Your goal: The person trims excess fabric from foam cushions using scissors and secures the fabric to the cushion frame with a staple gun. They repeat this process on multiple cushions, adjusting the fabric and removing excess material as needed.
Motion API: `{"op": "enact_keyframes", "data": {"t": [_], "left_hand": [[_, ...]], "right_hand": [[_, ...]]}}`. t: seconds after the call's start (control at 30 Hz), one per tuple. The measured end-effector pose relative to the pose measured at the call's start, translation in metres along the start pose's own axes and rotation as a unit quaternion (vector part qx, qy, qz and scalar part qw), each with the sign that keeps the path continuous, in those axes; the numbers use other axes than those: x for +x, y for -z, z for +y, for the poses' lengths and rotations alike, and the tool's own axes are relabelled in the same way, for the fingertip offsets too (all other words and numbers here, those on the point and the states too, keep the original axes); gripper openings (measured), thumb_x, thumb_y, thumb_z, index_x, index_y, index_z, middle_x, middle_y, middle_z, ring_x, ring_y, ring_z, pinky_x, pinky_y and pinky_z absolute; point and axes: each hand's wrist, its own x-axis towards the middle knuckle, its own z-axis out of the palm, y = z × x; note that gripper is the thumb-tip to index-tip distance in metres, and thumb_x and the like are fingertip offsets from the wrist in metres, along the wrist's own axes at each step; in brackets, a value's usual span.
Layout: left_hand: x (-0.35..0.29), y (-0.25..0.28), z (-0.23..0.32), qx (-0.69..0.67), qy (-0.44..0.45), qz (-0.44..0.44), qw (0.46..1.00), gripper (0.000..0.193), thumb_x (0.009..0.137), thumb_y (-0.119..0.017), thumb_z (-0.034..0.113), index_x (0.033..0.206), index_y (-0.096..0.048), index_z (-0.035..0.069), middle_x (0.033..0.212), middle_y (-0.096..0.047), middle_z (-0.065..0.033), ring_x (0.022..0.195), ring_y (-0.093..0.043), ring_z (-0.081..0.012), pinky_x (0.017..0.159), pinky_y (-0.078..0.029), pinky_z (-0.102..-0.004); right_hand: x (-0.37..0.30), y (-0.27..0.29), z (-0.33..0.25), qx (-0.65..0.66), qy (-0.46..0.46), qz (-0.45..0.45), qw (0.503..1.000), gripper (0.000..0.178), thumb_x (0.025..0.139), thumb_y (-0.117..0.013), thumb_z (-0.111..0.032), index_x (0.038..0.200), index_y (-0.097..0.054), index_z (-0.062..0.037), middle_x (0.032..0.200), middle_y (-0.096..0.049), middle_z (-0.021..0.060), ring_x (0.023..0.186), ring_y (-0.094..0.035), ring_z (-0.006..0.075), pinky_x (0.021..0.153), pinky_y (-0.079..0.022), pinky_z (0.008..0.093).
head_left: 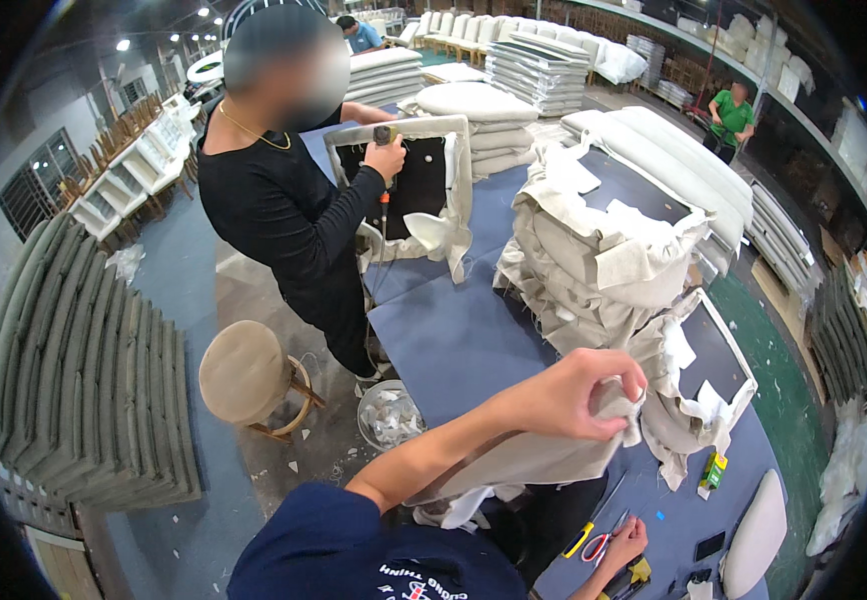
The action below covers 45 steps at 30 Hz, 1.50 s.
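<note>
Far left: tall stack of grey-green padded panels [94, 370] on the floor. Next, a round-topped stool [245, 373], then a co-worker in black [289, 215], standing at the counter's left edge, one hand around a power tool [385, 134]. The tool faced a cloth-edged seat panel [461, 185], propped upright near the counter's far left corner, dark side showing. On the floor below that left edge, a bucket [363, 420] of pale scraps.

Middle: blue-grey counter [454, 340]. The wearer's left arm, navy sleeve [304, 530], crossed from lower left. Pale cloth [544, 460] hung at the counter's near edge, its upper corner bunched in the left hand [566, 388]; fingers curled round, thumb and fingertips closed on the fold. White material [469, 507] lay beneath the cloth.

Toward the counter's near right part: yellow cutter [578, 541], then red-handled scissors [597, 547] just beside the right hand [628, 545]. Its fingers were partly bent; could not tell whether they gripped anything. Beyond, a pile of loosely covered seats [574, 270]; right of it, another seat [712, 350] tilted, cloth edges ragged.

By the right edge: small yellow-green box [716, 470], dark phone [711, 545], white cushion [759, 535] at the near right corner.
</note>
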Motion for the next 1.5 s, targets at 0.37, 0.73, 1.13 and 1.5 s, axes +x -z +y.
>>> {"op": "enact_keyframes", "data": {"t": [0.37, 0.73, 1.13, 1.5], "left_hand": [[-0.068, 0.008, 0.012, 0.09, -0.067, 0.145, 0.983, 0.035, 0.067, -0.078, 0.001, 0.099, -0.064, 0.003, 0.133, -0.057, -0.0181, 0.12, -0.062, -0.0292, 0.105, -0.048, -0.0415], [-0.087, 0.006, 0.013, 0.109, -0.082, 0.158, 0.978, 0.049, 0.064, -0.081, 0.002, 0.111, -0.065, 0.004, 0.128, -0.061, -0.0178, 0.116, -0.064, -0.0289, 0.1, -0.051, -0.0384], [-0.097, -0.028, 0.026, 0.067, -0.018, 0.102, 0.992, 0.08, 0.071, -0.084, 0.007, 0.143, -0.048, 0.002, 0.131, -0.067, -0.0151, 0.12, -0.065, -0.0265, 0.107, -0.048, -0.0365], [-0.1, -0.072, 0.027, 0.136, -0.054, 0.074, 0.987, 0.084, 0.066, -0.084, 0.004, 0.141, -0.048, 0.0, 0.134, -0.061, -0.0199, 0.122, -0.063, -0.0336, 0.106, -0.048, -0.0401]], "right_hand": [[0.08, -0.059, 0.123, -0.124, 0.133, 0.077, 0.98, 0.029, 0.1, -0.062, -0.023, 0.11, -0.066, 0.0044, 0.093, -0.07, 0.018, 0.082, -0.069, 0.0278, 0.074, -0.055, 0.0393], [-0.065, -0.014, 0.153, -0.339, -0.027, -0.046, 0.939, 0.053, 0.085, -0.073, -0.018, 0.134, -0.057, -0.0033, 0.108, -0.066, 0.0181, 0.102, -0.066, 0.0374, 0.09, -0.052, 0.0466], [-0.031, -0.013, 0.132, -0.3, -0.031, -0.036, 0.953, 0.027, 0.082, -0.073, -0.015, 0.103, -0.069, 0.0011, 0.094, -0.074, 0.0195, 0.084, -0.073, 0.0325, 0.075, -0.056, 0.0423], [0.004, 0.088, -0.273, 0.219, 0.062, -0.16, 0.961, 0.033, 0.092, -0.069, -0.015, 0.119, -0.05, -0.0058, 0.088, -0.069, 0.0109, 0.066, -0.065, 0.0131, 0.051, -0.051, 0.0233]]}}
